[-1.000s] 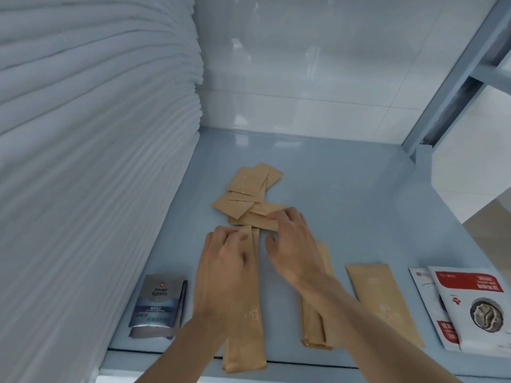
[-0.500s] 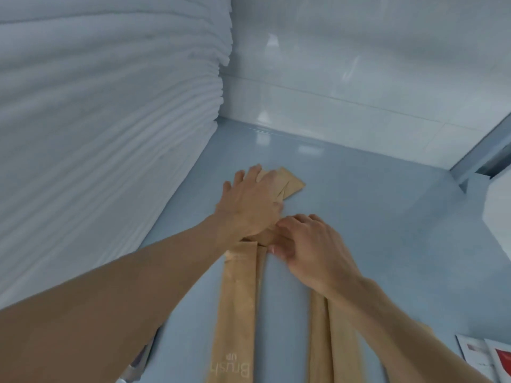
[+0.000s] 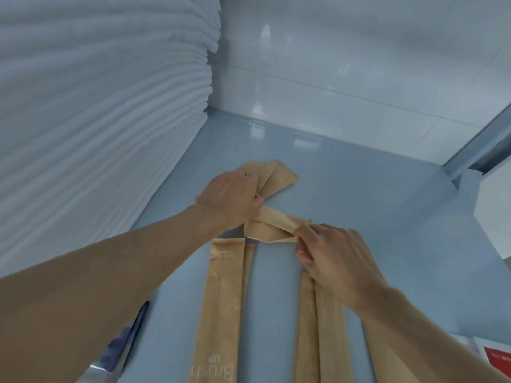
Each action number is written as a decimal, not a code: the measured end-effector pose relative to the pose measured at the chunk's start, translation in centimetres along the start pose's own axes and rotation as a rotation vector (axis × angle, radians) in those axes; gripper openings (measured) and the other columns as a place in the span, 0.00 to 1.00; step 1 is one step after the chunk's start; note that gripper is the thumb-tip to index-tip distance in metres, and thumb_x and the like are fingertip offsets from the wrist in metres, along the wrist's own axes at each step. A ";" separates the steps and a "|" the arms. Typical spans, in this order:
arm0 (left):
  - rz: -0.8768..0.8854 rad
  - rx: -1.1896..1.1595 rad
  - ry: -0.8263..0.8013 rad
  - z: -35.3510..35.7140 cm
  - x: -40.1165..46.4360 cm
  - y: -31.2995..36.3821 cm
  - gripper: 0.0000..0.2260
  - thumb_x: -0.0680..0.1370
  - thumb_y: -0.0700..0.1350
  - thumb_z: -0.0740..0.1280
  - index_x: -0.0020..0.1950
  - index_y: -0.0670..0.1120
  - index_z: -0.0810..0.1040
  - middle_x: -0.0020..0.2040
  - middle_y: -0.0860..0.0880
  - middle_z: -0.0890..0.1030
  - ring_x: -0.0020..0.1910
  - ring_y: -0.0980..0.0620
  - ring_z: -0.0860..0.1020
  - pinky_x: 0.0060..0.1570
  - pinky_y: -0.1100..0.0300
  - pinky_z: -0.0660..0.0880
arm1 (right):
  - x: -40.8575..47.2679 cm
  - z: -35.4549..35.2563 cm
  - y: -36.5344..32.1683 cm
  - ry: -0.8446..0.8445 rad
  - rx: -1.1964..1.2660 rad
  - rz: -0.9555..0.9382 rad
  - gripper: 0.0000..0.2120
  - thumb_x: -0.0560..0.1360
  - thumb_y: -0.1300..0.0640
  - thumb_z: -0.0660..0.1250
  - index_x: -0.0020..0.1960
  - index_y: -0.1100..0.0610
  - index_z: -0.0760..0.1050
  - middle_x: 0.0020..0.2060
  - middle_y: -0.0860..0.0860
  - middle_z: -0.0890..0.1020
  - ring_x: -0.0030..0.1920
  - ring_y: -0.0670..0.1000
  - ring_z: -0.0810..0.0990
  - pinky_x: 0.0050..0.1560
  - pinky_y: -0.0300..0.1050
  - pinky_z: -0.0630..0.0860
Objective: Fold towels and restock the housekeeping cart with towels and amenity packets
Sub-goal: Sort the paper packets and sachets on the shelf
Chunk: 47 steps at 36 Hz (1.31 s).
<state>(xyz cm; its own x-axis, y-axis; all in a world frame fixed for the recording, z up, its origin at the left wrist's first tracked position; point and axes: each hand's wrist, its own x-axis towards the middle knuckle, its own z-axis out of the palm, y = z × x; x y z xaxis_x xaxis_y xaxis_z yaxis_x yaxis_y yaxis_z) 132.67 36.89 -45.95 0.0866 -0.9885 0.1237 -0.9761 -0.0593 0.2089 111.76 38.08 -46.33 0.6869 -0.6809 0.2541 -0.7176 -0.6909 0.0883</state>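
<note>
A pale blue shelf point(image 3: 359, 217) carries a tall stack of folded white towels point(image 3: 96, 120) along its left side, reaching back to the rear edge. On its bare middle lie small kraft-paper amenity packets point(image 3: 276, 176) in a loose overlapping heap, and nearer the camera two sets of long kraft sleeves side by side, the left one point(image 3: 224, 305) printed "Brush up", the right one point(image 3: 320, 327) a little apart from it. At the near left edge lies a dark blue and silver sachet point(image 3: 121, 352), possibly coffee, and a red-and-white packet point(image 3: 495, 357) peeks in at the right.
</note>
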 end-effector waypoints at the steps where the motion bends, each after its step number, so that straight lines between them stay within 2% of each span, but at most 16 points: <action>1: 0.020 0.034 0.002 -0.1 -0.1 0.0 0.11 0.80 0.45 0.59 0.59 0.41 0.75 0.54 0.41 0.77 0.47 0.43 0.76 0.44 0.55 0.67 | -0.2 0.0 0.2 -0.009 0.022 0.031 0.06 0.65 0.62 0.74 0.37 0.57 0.77 0.28 0.50 0.79 0.29 0.54 0.80 0.25 0.44 0.69; 3: 0.039 0.082 0.011 -0.1 -0.3 -0.2 0.11 0.81 0.41 0.58 0.61 0.40 0.73 0.55 0.41 0.77 0.49 0.42 0.77 0.43 0.55 0.67 | -0.7 -0.1 0.7 0.004 0.104 0.139 0.03 0.71 0.61 0.70 0.43 0.56 0.78 0.35 0.50 0.82 0.37 0.55 0.82 0.32 0.46 0.73; 6: 0.019 0.089 0.048 -0.1 -0.7 -0.8 0.11 0.81 0.35 0.57 0.62 0.40 0.72 0.57 0.41 0.75 0.51 0.42 0.77 0.44 0.54 0.69 | -1.4 -0.6 1.5 0.167 0.374 0.410 0.04 0.74 0.61 0.68 0.46 0.53 0.78 0.37 0.48 0.83 0.37 0.52 0.82 0.39 0.46 0.76; 9: -0.051 0.051 0.096 -0.2 -1.0 -1.4 0.15 0.79 0.32 0.56 0.64 0.40 0.72 0.59 0.39 0.76 0.54 0.39 0.78 0.49 0.51 0.72 | -1.7 -1.2 1.9 0.304 0.644 0.720 0.04 0.74 0.58 0.66 0.46 0.51 0.78 0.35 0.44 0.84 0.36 0.47 0.83 0.35 0.39 0.74; 11: -0.121 -0.001 0.154 -0.4 -1.1 -2.0 0.15 0.79 0.31 0.57 0.64 0.40 0.72 0.58 0.39 0.78 0.55 0.38 0.78 0.51 0.49 0.72 | -1.8 -1.5 1.9 0.331 0.911 0.875 0.05 0.75 0.60 0.64 0.47 0.53 0.79 0.34 0.48 0.85 0.33 0.47 0.85 0.32 0.36 0.75; 14: -0.208 -0.120 0.326 -1.2 -0.9 -2.3 0.10 0.79 0.31 0.57 0.57 0.39 0.74 0.49 0.39 0.80 0.49 0.38 0.78 0.45 0.53 0.67 | -2.4 -2.2 1.5 0.334 1.279 1.010 0.06 0.75 0.64 0.67 0.50 0.58 0.79 0.36 0.53 0.86 0.35 0.54 0.86 0.46 0.48 0.80; 16: -0.293 -0.336 0.409 -1.9 -1.1 -2.1 0.08 0.78 0.31 0.57 0.42 0.40 0.70 0.36 0.43 0.72 0.35 0.45 0.71 0.35 0.61 0.59 | -3.0 -2.7 0.9 0.344 1.435 1.054 0.07 0.75 0.66 0.68 0.52 0.59 0.79 0.38 0.56 0.87 0.38 0.56 0.87 0.47 0.48 0.81; 18: -0.388 -0.805 0.391 -2.7 -1.5 -1.3 0.09 0.76 0.30 0.58 0.37 0.38 0.67 0.36 0.44 0.66 0.34 0.52 0.65 0.32 0.62 0.61 | -3.7 -3.2 0.3 0.377 1.551 1.071 0.08 0.75 0.68 0.68 0.53 0.60 0.79 0.39 0.58 0.87 0.38 0.56 0.87 0.41 0.43 0.82; 22: -0.434 -1.498 0.243 -4.5 -3.8 2.1 0.07 0.77 0.31 0.64 0.43 0.40 0.78 0.40 0.45 0.80 0.37 0.51 0.79 0.38 0.56 0.76 | -4.5 -3.9 -1.1 0.425 1.701 1.056 0.09 0.74 0.71 0.66 0.53 0.64 0.79 0.33 0.55 0.85 0.33 0.51 0.84 0.36 0.39 0.81; 24: -0.434 -1.733 0.104 -4.7 -5.3 4.1 0.08 0.79 0.34 0.64 0.50 0.43 0.82 0.45 0.46 0.86 0.40 0.52 0.84 0.41 0.57 0.82 | -4.8 -4.2 -1.9 0.430 1.731 1.036 0.09 0.74 0.72 0.65 0.52 0.66 0.78 0.28 0.51 0.82 0.30 0.49 0.82 0.37 0.39 0.82; 27: -0.443 -1.908 -0.058 -3.8 -7.8 6.1 0.11 0.81 0.38 0.63 0.60 0.46 0.81 0.53 0.46 0.86 0.48 0.50 0.85 0.46 0.54 0.84 | -5.2 -5.0 -3.6 0.392 1.706 1.017 0.07 0.73 0.70 0.68 0.51 0.64 0.79 0.35 0.57 0.85 0.35 0.52 0.83 0.37 0.40 0.81; 30: -0.428 -1.978 -0.159 -3.0 -10.5 7.1 0.13 0.81 0.41 0.62 0.63 0.48 0.80 0.56 0.47 0.86 0.53 0.49 0.85 0.49 0.52 0.83 | -6.0 -5.4 -5.2 0.358 1.592 1.042 0.04 0.74 0.64 0.70 0.49 0.61 0.80 0.38 0.56 0.86 0.37 0.54 0.85 0.38 0.43 0.82; 34: -0.409 -2.012 -0.194 -2.7 -13.7 7.5 0.15 0.78 0.44 0.66 0.65 0.48 0.80 0.58 0.45 0.85 0.56 0.46 0.84 0.46 0.55 0.83 | -7.9 -5.8 -7.0 0.317 1.381 1.052 0.02 0.76 0.58 0.71 0.47 0.56 0.80 0.36 0.52 0.86 0.31 0.51 0.83 0.37 0.48 0.81; 39: -0.408 -1.988 -0.235 -2.9 -16.3 7.7 0.16 0.77 0.44 0.69 0.65 0.47 0.79 0.60 0.43 0.84 0.58 0.44 0.83 0.54 0.49 0.81 | -9.9 -6.6 -8.5 0.290 1.315 1.099 0.03 0.75 0.55 0.71 0.47 0.54 0.80 0.35 0.49 0.86 0.30 0.50 0.83 0.37 0.46 0.81; 43: -0.377 -1.964 -0.223 -3.2 -17.6 7.7 0.16 0.76 0.40 0.69 0.63 0.46 0.80 0.59 0.42 0.84 0.58 0.43 0.83 0.50 0.52 0.83 | -10.7 -7.1 -8.9 0.284 1.342 1.131 0.02 0.75 0.58 0.71 0.47 0.56 0.79 0.36 0.50 0.85 0.29 0.51 0.84 0.31 0.38 0.78; 47: -0.402 -1.957 -0.194 -3.3 -18.4 7.6 0.14 0.74 0.38 0.70 0.60 0.46 0.82 0.58 0.42 0.84 0.55 0.44 0.84 0.45 0.57 0.82 | -11.5 -7.7 -8.9 0.376 1.366 1.171 0.03 0.75 0.58 0.71 0.48 0.56 0.78 0.36 0.50 0.86 0.30 0.54 0.84 0.31 0.42 0.79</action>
<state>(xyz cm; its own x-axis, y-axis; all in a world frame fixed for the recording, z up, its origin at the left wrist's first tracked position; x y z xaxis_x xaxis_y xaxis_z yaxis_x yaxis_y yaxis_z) 124.35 55.12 -43.49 0.0538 -0.9669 -0.2495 0.5978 -0.1689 0.7836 109.41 53.92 -42.61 -0.2342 -0.9503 -0.2052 -0.0369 0.2196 -0.9749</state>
